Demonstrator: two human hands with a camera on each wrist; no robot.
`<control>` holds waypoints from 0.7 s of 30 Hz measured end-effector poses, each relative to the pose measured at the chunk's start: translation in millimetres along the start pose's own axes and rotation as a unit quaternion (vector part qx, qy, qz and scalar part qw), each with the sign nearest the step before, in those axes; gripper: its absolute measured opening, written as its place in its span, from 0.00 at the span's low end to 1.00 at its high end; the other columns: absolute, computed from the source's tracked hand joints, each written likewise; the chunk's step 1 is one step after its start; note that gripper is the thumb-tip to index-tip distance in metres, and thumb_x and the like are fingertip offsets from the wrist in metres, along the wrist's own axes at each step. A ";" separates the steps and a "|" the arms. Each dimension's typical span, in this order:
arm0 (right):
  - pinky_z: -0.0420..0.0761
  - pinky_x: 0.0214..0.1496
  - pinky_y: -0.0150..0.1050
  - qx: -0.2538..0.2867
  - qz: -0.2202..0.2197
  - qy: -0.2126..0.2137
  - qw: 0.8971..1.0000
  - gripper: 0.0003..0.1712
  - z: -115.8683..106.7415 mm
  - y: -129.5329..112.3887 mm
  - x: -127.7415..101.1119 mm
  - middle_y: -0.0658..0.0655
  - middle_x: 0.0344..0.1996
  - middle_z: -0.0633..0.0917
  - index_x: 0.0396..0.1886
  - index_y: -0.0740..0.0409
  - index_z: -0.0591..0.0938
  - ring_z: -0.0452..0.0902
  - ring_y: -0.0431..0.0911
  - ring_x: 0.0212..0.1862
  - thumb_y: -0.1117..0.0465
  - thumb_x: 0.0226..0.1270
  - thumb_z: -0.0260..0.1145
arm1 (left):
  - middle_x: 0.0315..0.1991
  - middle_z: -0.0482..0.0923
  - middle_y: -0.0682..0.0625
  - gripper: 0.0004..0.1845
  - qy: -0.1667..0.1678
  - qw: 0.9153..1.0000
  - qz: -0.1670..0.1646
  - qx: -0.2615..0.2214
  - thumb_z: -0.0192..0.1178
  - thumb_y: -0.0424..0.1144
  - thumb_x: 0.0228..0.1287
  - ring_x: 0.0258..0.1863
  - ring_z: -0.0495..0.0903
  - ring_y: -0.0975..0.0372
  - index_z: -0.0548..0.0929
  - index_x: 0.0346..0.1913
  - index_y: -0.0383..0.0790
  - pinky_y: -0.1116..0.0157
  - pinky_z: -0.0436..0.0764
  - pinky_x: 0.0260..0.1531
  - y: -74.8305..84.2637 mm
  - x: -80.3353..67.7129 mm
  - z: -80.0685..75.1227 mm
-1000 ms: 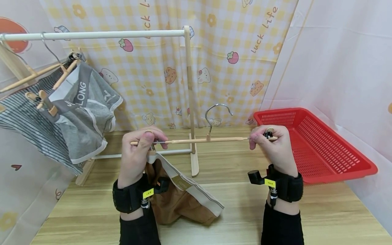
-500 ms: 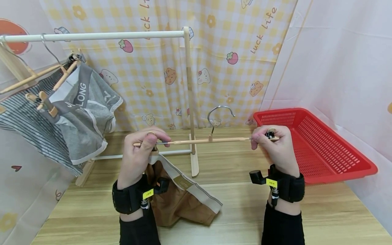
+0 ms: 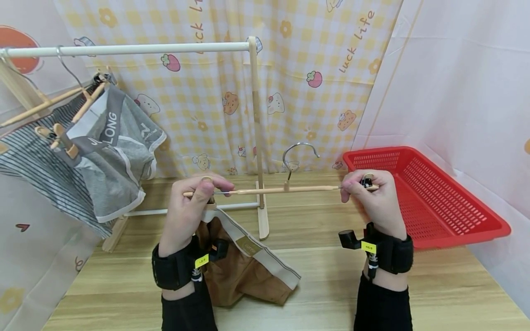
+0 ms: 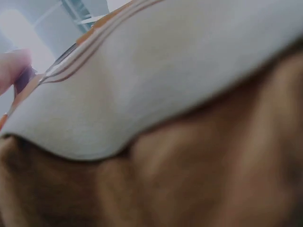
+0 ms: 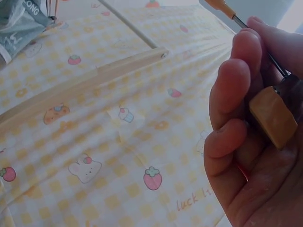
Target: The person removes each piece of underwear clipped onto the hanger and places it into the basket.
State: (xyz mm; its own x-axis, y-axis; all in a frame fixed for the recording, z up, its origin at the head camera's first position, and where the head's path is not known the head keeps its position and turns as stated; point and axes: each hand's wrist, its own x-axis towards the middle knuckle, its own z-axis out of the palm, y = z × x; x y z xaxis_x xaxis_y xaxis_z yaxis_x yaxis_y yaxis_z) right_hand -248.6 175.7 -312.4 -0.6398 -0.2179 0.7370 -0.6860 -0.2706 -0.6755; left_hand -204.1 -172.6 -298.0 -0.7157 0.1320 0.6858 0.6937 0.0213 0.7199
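A patterned curtain (image 3: 290,105) hangs behind the bench (image 3: 319,294). On the bench, at the left, stands a drying rack (image 3: 165,48); striped shorts (image 3: 41,165) and grey underpants (image 3: 107,184) are already hung there, so that share looks done. A red basket (image 3: 459,240) sits at the right, just beyond the right arm.

The brown underpants (image 3: 244,276) hang slantwise from the left end of the wooden hanger (image 3: 265,190), in front of the rack; I cannot tell whether their low edge touches the bench. By my reading they are about half fastened: the free end of the waistband (image 3: 275,266) droops well apart from the hanger's right end, and the hanger is not yet on the rack.

The left hand (image 3: 188,207) is clamped on the hanger's left end, the right hand (image 3: 374,197) on its right, thumb and finger pinching the metal rod. The left clip (image 3: 210,205) is mostly hidden by fingers; the right clip (image 5: 273,116) lies against the palm with no cloth visible in it.
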 end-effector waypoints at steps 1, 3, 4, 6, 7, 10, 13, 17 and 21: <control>0.73 0.25 0.33 0.000 0.001 -0.001 1.000 0.11 -0.2 0.2 -0.1 0.59 0.17 0.81 0.24 0.72 0.81 0.77 0.46 0.21 0.80 0.66 0.58 | 0.36 0.86 0.42 0.27 -0.002 1.000 -0.007 0.004 0.56 0.55 0.72 0.39 0.83 0.55 0.88 0.38 0.29 0.64 0.74 0.44 0.0 -0.2 -0.7; 0.74 0.26 0.33 -0.001 0.000 -0.005 1.000 0.10 -0.3 0.9 0.0 0.59 0.18 0.81 0.25 0.72 0.81 0.77 0.46 0.22 0.80 0.66 0.59 | 0.37 0.86 0.42 0.28 -0.004 1.000 -0.020 0.002 0.56 0.56 0.72 0.39 0.83 0.55 0.88 0.39 0.29 0.64 0.74 0.43 0.0 -0.6 -2.1; 0.75 0.27 0.34 -0.002 0.000 -0.007 1.000 0.10 -0.2 1.4 0.1 0.59 0.18 0.81 0.25 0.72 0.81 0.77 0.46 0.22 0.80 0.66 0.59 | 0.37 0.86 0.43 0.28 -0.002 1.000 -0.025 -0.002 0.57 0.56 0.71 0.39 0.83 0.55 0.87 0.39 0.29 0.64 0.74 0.43 0.0 -0.8 -2.6; 0.75 0.28 0.34 -0.003 0.000 -0.012 1.000 0.10 0.5 2.5 0.4 0.59 0.18 0.81 0.25 0.72 0.82 0.77 0.46 0.23 0.80 0.66 0.59 | 0.37 0.86 0.44 0.28 0.004 0.999 -0.033 -0.011 0.57 0.55 0.71 0.39 0.83 0.56 0.87 0.38 0.28 0.64 0.75 0.43 0.1 -1.0 -3.4; 0.75 0.28 0.34 -0.004 0.000 -0.014 1.000 0.10 0.9 3.1 0.7 0.59 0.18 0.81 0.25 0.72 0.82 0.77 0.46 0.23 0.80 0.65 0.59 | 0.36 0.86 0.44 0.27 0.008 0.999 -0.035 -0.016 0.58 0.55 0.71 0.38 0.82 0.56 0.87 0.38 0.28 0.63 0.76 0.44 -0.1 -0.9 -3.7; 0.75 0.28 0.34 -0.006 0.000 -0.016 1.000 0.10 1.9 4.3 1.2 0.59 0.18 0.81 0.25 0.72 0.82 0.77 0.46 0.23 0.80 0.65 0.60 | 0.36 0.85 0.43 0.26 0.014 0.999 -0.026 -0.025 0.57 0.52 0.72 0.39 0.81 0.55 0.86 0.37 0.26 0.62 0.76 0.47 0.2 -0.4 -3.6; 0.74 0.28 0.34 -0.008 -0.001 -0.015 1.000 0.10 1.8 4.8 1.4 0.59 0.18 0.81 0.24 0.72 0.82 0.77 0.46 0.23 0.80 0.65 0.60 | 0.37 0.83 0.41 0.25 0.012 1.000 -0.013 -0.022 0.57 0.49 0.74 0.41 0.80 0.53 0.86 0.36 0.25 0.61 0.74 0.50 0.9 0.0 -3.1; 0.75 0.28 0.34 -0.010 -0.004 -0.015 1.000 0.10 0.5 4.5 1.1 0.59 0.18 0.81 0.24 0.72 0.82 0.77 0.46 0.23 0.80 0.65 0.60 | 0.36 0.83 0.42 0.24 0.001 1.000 -0.005 0.000 0.55 0.48 0.75 0.40 0.79 0.55 0.86 0.35 0.27 0.63 0.74 0.45 2.2 -0.8 -3.3; 0.75 0.29 0.33 -0.011 -0.002 -0.015 1.000 0.10 -0.8 4.1 0.9 0.59 0.18 0.81 0.24 0.72 0.82 0.77 0.46 0.23 0.80 0.65 0.60 | 0.36 0.83 0.42 0.22 -0.017 1.000 0.013 0.019 0.52 0.45 0.77 0.38 0.81 0.56 0.86 0.35 0.29 0.64 0.74 0.42 2.4 -1.0 -4.7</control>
State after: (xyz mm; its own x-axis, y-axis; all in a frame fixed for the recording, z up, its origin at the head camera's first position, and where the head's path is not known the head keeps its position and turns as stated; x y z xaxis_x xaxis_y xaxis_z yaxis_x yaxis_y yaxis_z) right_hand -252.2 175.1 -314.5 -0.6268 -0.2457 0.7394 -0.6959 -0.2505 -0.6731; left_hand -202.0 -177.3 -296.4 -0.6945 0.1658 0.7001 0.7153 0.0544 0.6967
